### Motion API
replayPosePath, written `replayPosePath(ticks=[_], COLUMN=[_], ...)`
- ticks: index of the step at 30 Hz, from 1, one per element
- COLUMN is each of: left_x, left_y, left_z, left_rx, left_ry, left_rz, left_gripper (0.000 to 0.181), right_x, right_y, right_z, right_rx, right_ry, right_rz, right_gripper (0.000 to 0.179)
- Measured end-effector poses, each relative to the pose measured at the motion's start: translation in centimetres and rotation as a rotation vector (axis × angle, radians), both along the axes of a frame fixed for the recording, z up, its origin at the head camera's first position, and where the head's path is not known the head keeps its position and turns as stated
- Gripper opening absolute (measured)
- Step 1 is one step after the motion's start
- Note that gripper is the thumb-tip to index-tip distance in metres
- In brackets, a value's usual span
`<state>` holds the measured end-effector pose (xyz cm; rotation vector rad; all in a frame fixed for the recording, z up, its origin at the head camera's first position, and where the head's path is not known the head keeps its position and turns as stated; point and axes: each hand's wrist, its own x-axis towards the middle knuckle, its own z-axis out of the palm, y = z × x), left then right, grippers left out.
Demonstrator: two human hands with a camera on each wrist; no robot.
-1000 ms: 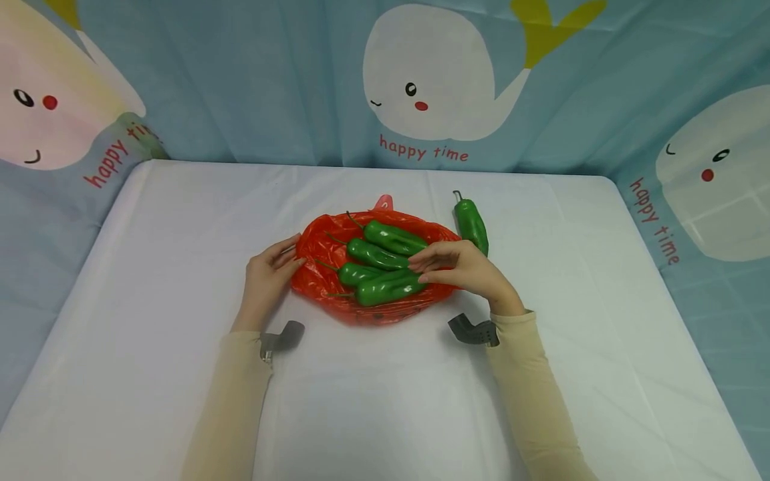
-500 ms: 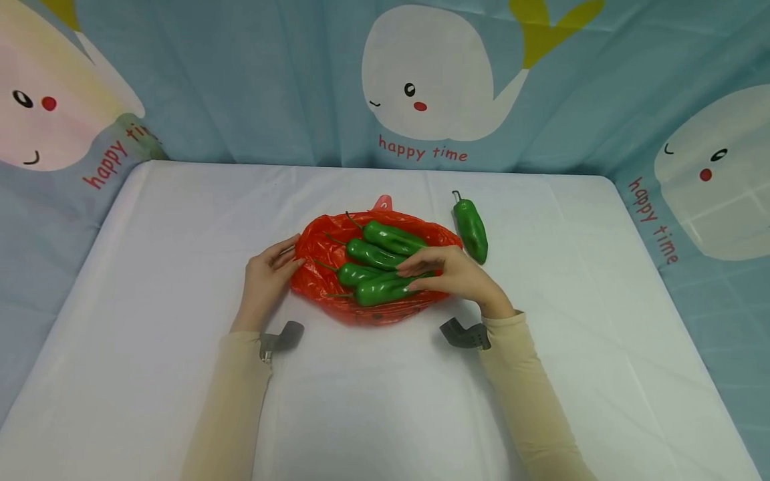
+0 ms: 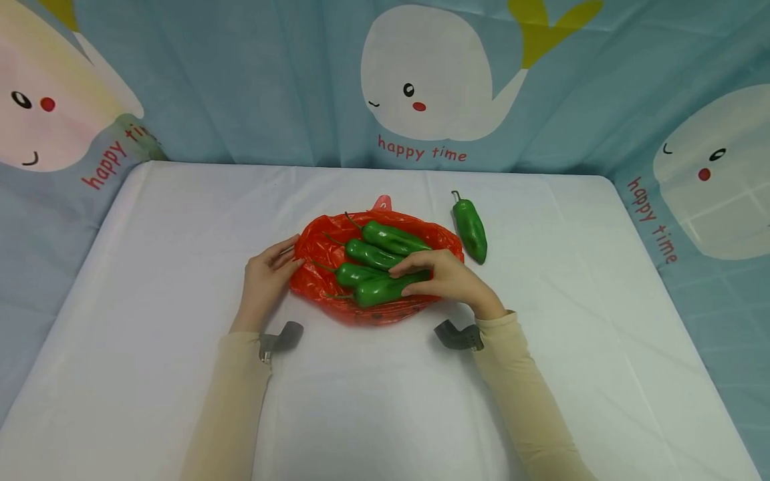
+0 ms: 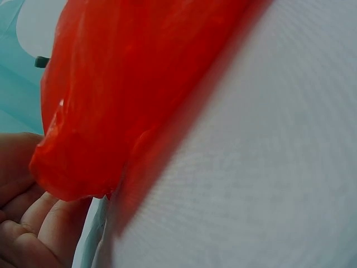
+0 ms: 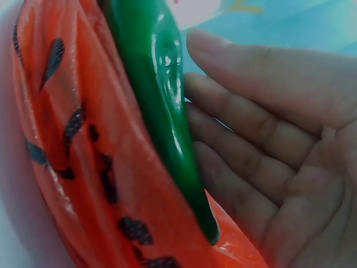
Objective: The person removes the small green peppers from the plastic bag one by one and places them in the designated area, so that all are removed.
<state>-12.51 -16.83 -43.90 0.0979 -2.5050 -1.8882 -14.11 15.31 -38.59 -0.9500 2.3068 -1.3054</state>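
A red plastic bag (image 3: 319, 287) lies spread on the white table, its mouth up, with several green peppers (image 3: 375, 234) inside. At the bag's left side is my left hand (image 3: 265, 277); its fingers and thumb rest against the rim. The left wrist view shows the loosely bent fingers (image 4: 42, 226) partly behind the red plastic. My right hand (image 3: 448, 277) reaches over the bag's right side, thumb and fingers on either side of the nearest pepper (image 3: 379, 292). In the right wrist view the fairly straight fingers lie beside this pepper (image 5: 162, 100), tips partly hidden behind it.
Another green pepper (image 3: 470, 228) lies on the table outside the bag, to the upper right. The white tabletop (image 3: 373, 401) runs back to a blue curtain (image 3: 271, 80) printed with whales. A dark wrist camera (image 3: 458, 335) juts inward from the right cuff.
My right hand has moved left and slightly nearer to me, further over the nearest pepper. The pepper outside the bag is now uncovered. My left hand has stayed at the rim.
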Motion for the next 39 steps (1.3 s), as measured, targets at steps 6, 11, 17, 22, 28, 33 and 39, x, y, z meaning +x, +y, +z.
replayPosePath(ticks=[6, 11, 17, 22, 28, 33, 39], left_x=[0.0, 0.0, 0.1, 0.1, 0.0, 0.0, 0.1], left_y=[0.0, 0.0, 0.0, 0.0, 0.0, 0.0, 0.0], left_z=[0.0, 0.0, 0.2, 0.1, 0.1, 0.1, 0.0], left_rx=[0.002, -0.002, -0.009, -0.012, -0.025, -0.025, -0.018], left_ry=[-0.003, -0.005, -0.005, -0.014, -0.017, -0.017, -0.013], left_rz=[0.001, 0.001, 0.0, -0.003, -0.002, -0.001, -0.002], left_gripper=[0.046, 0.046, 0.046, 0.046, 0.046, 0.045, 0.045], right_x=[-0.1, -0.2, -0.3, -0.4, -0.3, -0.3, -0.3], right_y=[-0.2, -0.3, -0.3, -0.4, -0.4, -0.5, -0.5], right_z=[-0.3, -0.5, -1.0, -1.3, -1.1, -0.9, -1.0], right_rx=[0.027, 0.043, 0.059, 0.06, 0.085, 0.092, 0.067], right_ry=[0.036, 0.07, 0.101, 0.097, 0.089, 0.076, 0.064], right_rz=[-0.01, -0.019, -0.019, -0.022, -0.028, -0.045, -0.059], right_gripper=[0.033, 0.034, 0.034, 0.034, 0.035, 0.035, 0.035])
